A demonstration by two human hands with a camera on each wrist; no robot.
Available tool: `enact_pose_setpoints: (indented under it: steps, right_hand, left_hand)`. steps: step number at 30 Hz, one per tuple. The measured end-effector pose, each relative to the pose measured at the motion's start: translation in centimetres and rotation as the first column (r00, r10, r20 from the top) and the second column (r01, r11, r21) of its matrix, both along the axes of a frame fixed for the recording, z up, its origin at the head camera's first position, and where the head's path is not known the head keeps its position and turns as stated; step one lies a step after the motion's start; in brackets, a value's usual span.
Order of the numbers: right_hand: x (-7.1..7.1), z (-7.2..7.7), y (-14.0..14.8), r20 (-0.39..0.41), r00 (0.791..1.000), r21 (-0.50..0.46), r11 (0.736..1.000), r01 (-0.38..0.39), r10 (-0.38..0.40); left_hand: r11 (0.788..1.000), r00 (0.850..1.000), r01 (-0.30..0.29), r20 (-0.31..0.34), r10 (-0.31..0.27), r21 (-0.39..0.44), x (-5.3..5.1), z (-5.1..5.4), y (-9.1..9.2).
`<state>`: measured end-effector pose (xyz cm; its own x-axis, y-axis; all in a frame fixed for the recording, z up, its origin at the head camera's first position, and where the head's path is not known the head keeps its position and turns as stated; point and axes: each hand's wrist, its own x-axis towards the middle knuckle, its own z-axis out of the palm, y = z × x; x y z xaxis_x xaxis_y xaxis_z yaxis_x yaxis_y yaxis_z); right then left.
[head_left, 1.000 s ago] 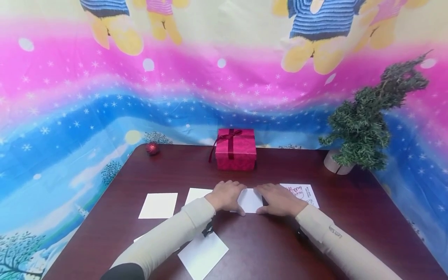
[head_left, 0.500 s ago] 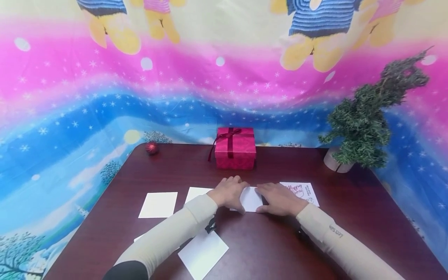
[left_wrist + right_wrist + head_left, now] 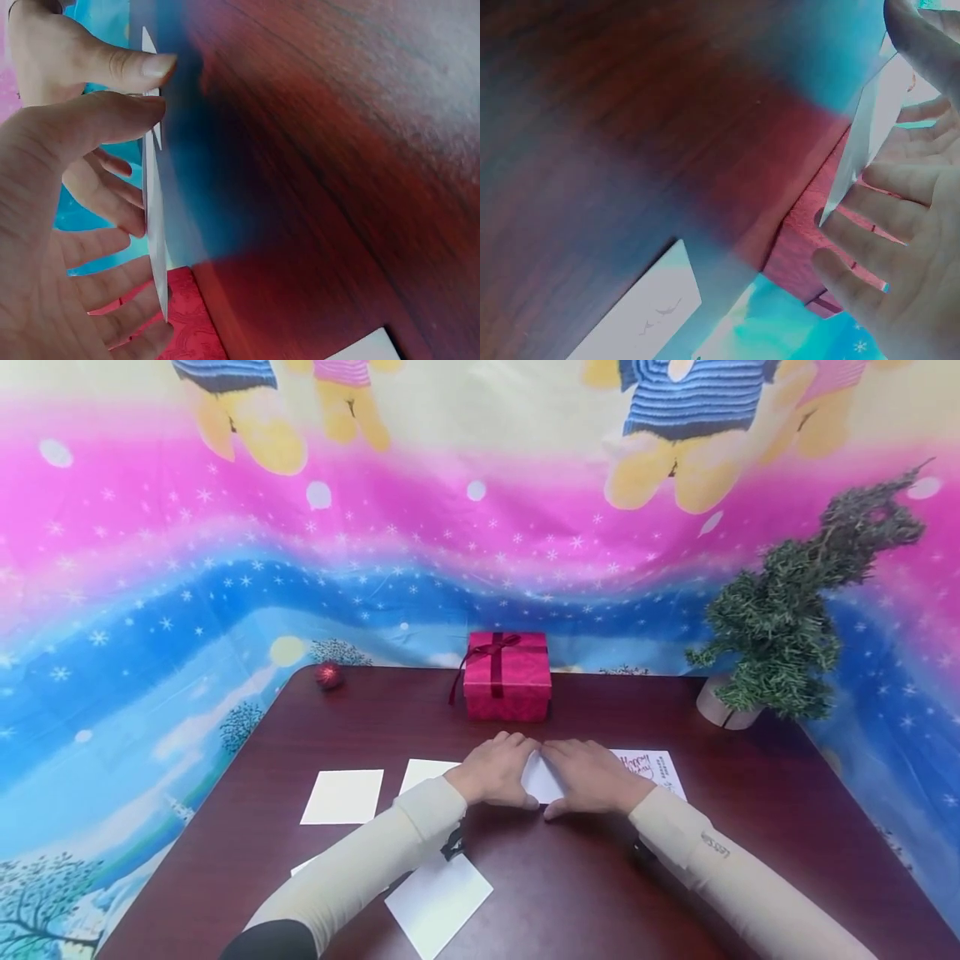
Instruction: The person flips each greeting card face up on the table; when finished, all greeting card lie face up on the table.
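The card (image 3: 543, 781) sits over the surface (image 3: 577, 893) between my left hand (image 3: 495, 770) and right hand (image 3: 596, 777), about equally near, spread fingers and thumbs pinching it from either side, its long axis too covered to tell.

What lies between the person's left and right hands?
A white card, gripped between the left hand and the right hand; the head view shows it.

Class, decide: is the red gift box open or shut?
Shut: the gift box has its lid on, under a ribbon bow.
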<state>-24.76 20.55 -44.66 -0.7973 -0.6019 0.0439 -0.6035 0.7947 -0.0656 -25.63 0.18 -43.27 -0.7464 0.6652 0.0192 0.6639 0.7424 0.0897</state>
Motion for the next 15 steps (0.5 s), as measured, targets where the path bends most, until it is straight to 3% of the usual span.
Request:
enact_pose_setpoints:
  steps: [7,11,15]
  right_hand:
    - [-0.1,0.3,0.4,0.064,0.996,0.017,0.998,0.055,-0.056]
    - [-0.1,0.8,0.7,0.106,0.992,-0.012,0.997,0.073,-0.072]
    - [-0.3,1.3,1.0,0.139,0.987,-0.067,0.993,0.094,-0.084]
  left_hand:
    - [0.999,0.996,0.004,0.084,-0.007,0.037,0.0,0.5,-1.2]
    - [0.998,0.989,-0.034,0.148,0.026,0.056,-0.3,0.7,-2.3]
    - [0.987,0.974,-0.105,0.215,0.076,0.124,-0.7,0.5,-3.1]
